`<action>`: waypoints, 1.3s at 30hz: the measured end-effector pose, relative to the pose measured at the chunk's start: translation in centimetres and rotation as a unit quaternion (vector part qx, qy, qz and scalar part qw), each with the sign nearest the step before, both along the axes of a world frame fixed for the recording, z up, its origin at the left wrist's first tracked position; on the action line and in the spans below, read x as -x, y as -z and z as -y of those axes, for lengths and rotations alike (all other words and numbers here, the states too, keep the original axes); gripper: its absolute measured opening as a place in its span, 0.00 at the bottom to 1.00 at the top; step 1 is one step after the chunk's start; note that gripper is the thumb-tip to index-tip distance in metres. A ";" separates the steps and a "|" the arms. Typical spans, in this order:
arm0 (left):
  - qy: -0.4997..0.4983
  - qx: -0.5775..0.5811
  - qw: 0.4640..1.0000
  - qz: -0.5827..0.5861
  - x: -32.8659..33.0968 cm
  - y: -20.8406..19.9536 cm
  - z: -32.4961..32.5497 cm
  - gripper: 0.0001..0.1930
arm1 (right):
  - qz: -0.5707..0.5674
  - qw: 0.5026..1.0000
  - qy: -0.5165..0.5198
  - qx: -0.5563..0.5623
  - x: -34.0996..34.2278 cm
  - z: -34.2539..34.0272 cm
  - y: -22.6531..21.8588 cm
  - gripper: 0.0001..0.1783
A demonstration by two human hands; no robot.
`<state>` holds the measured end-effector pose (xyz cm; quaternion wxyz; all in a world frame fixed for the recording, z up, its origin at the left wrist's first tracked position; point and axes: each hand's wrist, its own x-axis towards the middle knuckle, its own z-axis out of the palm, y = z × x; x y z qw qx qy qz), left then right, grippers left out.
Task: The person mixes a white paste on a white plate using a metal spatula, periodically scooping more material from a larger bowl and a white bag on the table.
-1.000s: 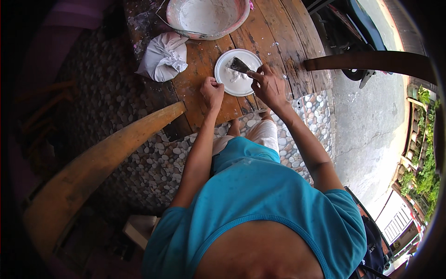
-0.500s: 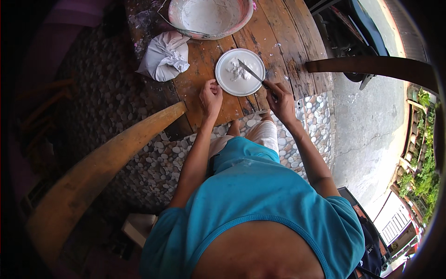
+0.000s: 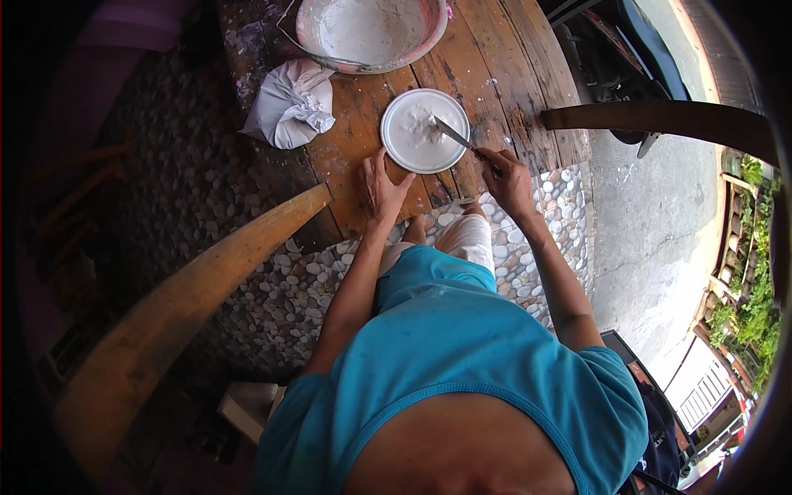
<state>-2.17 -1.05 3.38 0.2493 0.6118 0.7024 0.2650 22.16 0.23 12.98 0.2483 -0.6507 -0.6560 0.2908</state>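
A round white plate [image 3: 405, 159] lies on the wooden table in front of me, with a lump of white paste [image 3: 424, 125] near its middle. My right hand [image 3: 510, 183] is closed round the dark handle of a knife [image 3: 454, 134]. The blade reaches over the plate from the right, its tip in or against the paste. At the plate's lower left, my left hand [image 3: 384, 188] rests on the tabletop with thumb and fingers spread. Its fingertips are at the plate's rim; whether they touch it is hard to tell.
Beyond the plate stands a wide bucket [image 3: 375, 64] with a wire handle, coated white inside. A crumpled white bag [image 3: 290, 106] sits at its left. Curved wooden pieces [image 3: 194, 293] reach in at left and right. Pebble-patterned flooring [image 3: 549, 202] shows below the table [image 3: 355, 140].
My left hand has opened from curled fingers and spread beside the plate. My right hand has shifted slightly right and down with the knife. The paste looks more gathered toward the blade.
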 end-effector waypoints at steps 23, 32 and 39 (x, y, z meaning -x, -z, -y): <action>-0.310 0.038 0.785 0.536 3.6 -10.7 -20.0 0.30 | -0.272 0.955 -0.029 0.110 -5.3 -13.4 -12.8 0.21; -0.173 -0.035 0.802 0.570 1.1 -11.1 -22.3 0.16 | 0.063 0.992 -0.102 0.032 -3.8 -18.4 -13.3 0.18; -0.095 -0.066 0.824 0.555 0.5 -10.3 -21.6 0.15 | 0.164 0.973 -0.165 -0.007 -4.2 -22.8 -8.2 0.14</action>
